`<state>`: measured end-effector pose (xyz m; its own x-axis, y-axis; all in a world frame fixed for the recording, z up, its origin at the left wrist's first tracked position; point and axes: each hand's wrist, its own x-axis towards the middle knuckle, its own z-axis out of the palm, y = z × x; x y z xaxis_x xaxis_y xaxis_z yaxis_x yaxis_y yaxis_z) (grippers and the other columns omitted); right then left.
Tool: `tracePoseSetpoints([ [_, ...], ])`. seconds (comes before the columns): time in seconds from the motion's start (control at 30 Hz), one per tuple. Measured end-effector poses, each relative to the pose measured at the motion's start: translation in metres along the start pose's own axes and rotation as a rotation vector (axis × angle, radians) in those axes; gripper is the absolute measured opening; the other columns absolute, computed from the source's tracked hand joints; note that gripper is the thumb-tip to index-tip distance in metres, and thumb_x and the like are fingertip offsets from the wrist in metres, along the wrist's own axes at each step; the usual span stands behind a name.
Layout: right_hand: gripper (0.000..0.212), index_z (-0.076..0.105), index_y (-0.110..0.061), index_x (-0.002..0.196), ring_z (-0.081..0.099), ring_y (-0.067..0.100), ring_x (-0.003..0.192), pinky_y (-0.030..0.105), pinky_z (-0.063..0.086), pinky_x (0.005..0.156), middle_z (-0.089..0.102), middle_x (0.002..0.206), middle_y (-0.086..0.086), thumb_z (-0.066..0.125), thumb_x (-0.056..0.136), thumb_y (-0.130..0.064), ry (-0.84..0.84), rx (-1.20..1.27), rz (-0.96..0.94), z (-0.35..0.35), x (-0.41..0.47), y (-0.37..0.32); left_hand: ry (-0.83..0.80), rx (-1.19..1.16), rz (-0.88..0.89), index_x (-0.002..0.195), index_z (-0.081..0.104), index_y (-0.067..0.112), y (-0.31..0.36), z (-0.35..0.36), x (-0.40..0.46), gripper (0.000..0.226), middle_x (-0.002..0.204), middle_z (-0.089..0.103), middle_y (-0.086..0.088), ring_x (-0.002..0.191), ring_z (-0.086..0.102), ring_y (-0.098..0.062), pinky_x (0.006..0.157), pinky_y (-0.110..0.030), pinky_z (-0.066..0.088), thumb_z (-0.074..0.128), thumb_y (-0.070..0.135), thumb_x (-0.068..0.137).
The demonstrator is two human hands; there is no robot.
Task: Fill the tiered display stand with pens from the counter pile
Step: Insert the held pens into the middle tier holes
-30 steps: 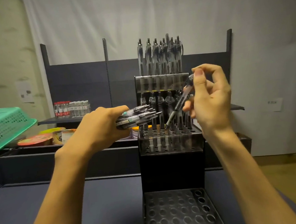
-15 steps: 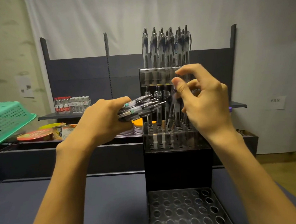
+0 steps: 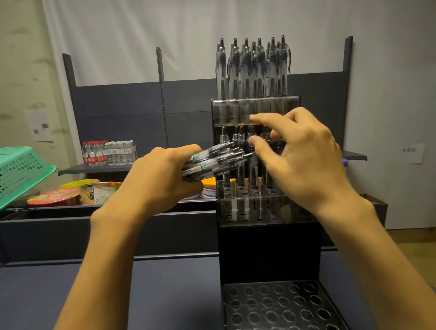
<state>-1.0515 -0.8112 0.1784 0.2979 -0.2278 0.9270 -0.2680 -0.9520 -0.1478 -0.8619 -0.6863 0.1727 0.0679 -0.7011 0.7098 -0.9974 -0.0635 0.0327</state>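
The left hand (image 3: 159,180) grips a bundle of pens (image 3: 212,160) beside the stand (image 3: 268,248), whose top tier is full and bottom tier bare. The right hand (image 3: 305,154) reaches toward the bundle, fingers apart, holding nothing. Best to pinch one pen near its clip end, draw it clear, then drop it tip-down into a free middle hole. A second ago that hand was slotting a pen in; now it has let go.

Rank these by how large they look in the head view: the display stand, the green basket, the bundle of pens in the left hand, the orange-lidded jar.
1. display stand
2. green basket, partly cut off by the frame
3. bundle of pens in the left hand
4. orange-lidded jar, mostly hidden
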Motion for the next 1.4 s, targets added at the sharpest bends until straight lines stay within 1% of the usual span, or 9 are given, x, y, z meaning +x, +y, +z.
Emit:
tracePoseSetpoints([
  [0.1, 0.015, 0.068, -0.026, 0.103, 0.044, -0.004, 0.057, 0.020, 0.040, 0.058, 0.058, 0.082, -0.005, 0.066, 0.089, -0.032, -0.015, 0.125, -0.002, -0.003, 0.001, 0.000, 0.003, -0.010, 0.012, 0.094, 0.050, 0.034, 0.001, 0.000, 0.000, 0.034, 0.089, 0.067, 0.005, 0.075, 0.060, -0.022, 0.064, -0.041, 0.054, 0.076, 0.024, 0.074],
  [0.23, 0.007, 0.073, -0.025, 0.089, 0.052, 0.001, 0.053, 0.017, 0.041, 0.056, 0.065, 0.073, -0.008, 0.067, 0.087, -0.029, -0.165, 0.323, 0.050, -0.009, 0.001, -0.003, 0.020, -0.012, 0.019, 0.096, 0.054, 0.030, -0.001, 0.000, -0.001, 0.033, 0.091, 0.068, 0.004, 0.075, 0.061, -0.022, 0.063, -0.042, 0.054, 0.076, 0.023, 0.073],
  [0.37, 0.010, 0.073, -0.024, 0.093, 0.054, 0.009, 0.049, 0.020, 0.049, 0.053, 0.067, 0.077, -0.009, 0.068, 0.085, -0.027, -0.274, 0.429, 0.080, -0.012, 0.001, -0.006, 0.031, -0.023, 0.031, 0.097, 0.055, 0.026, -0.002, -0.001, -0.001, 0.032, 0.090, 0.068, 0.004, 0.074, 0.061, -0.022, 0.062, -0.042, 0.054, 0.076, 0.023, 0.073],
  [0.53, 0.011, 0.072, -0.019, 0.097, 0.059, -0.005, 0.061, 0.012, 0.045, 0.057, 0.068, 0.083, -0.013, 0.066, 0.089, -0.022, -0.300, 0.446, 0.107, -0.013, 0.002, -0.006, 0.030, -0.056, 0.042, 0.092, 0.054, 0.028, -0.004, 0.000, 0.001, 0.029, 0.080, 0.064, 0.010, 0.067, 0.059, -0.016, 0.056, -0.038, 0.053, 0.076, 0.024, 0.073],
  [0.67, 0.006, 0.069, -0.016, 0.092, 0.059, 0.009, 0.047, 0.017, 0.046, 0.047, 0.067, 0.082, -0.004, 0.063, 0.092, -0.018, -0.280, 0.548, 0.171, -0.015, 0.003, -0.008, 0.006, -0.156, 0.045, 0.084, 0.057, 0.025, -0.001, -0.002, 0.001, 0.019, 0.069, 0.061, 0.009, 0.059, 0.056, -0.013, 0.049, -0.035, 0.047, 0.066, 0.032, 0.069],
  [0.8, 0.008, 0.064, -0.011, 0.094, 0.057, 0.012, 0.044, 0.017, 0.046, 0.044, 0.066, 0.085, 0.002, 0.057, 0.094, -0.014, -0.263, 0.614, 0.199, -0.015, 0.005, -0.009, -0.004, -0.191, 0.068, 0.085, 0.061, 0.018, 0.004, -0.006, -0.001, 0.021, 0.067, 0.060, 0.006, 0.059, 0.055, -0.015, 0.048, -0.029, 0.043, 0.066, 0.029, 0.068],
  [0.97, 0.011, 0.058, -0.015, 0.091, 0.055, 0.011, 0.041, 0.019, 0.040, 0.034, 0.069, 0.082, 0.001, 0.050, 0.098, -0.018, -0.053, 0.747, 0.329, -0.028, 0.011, 0.002, -0.045, -0.166, 0.013, 0.076, 0.057, 0.029, -0.004, -0.012, -0.006, 0.017, 0.062, 0.056, 0.011, 0.060, 0.054, -0.008, 0.048, -0.018, 0.039, 0.073, 0.029, 0.070],
  [1.17, 0.016, 0.056, -0.010, 0.092, 0.056, 0.012, 0.039, 0.025, 0.045, 0.035, 0.066, 0.072, -0.004, 0.049, 0.099, -0.024, 0.065, 0.730, 0.339, -0.034, 0.011, 0.009, -0.013, -0.140, -0.060, 0.090, 0.062, 0.018, -0.012, -0.012, -0.007, 0.025, 0.076, 0.062, 0.009, 0.066, 0.059, -0.010, 0.059, -0.037, 0.052, 0.078, 0.016, 0.071],
  [1.4, 0.017, 0.053, -0.008, 0.100, 0.059, 0.015, 0.044, 0.022, 0.047, 0.040, 0.063, 0.089, 0.008, 0.049, 0.100, -0.024, 0.087, 0.575, 0.248, -0.026, 0.011, 0.015, -0.027, -0.142, -0.058, 0.087, 0.055, 0.030, -0.008, -0.009, -0.005, 0.030, 0.078, 0.059, 0.017, 0.069, 0.059, -0.007, 0.061, -0.035, 0.053, 0.077, 0.018, 0.072],
])
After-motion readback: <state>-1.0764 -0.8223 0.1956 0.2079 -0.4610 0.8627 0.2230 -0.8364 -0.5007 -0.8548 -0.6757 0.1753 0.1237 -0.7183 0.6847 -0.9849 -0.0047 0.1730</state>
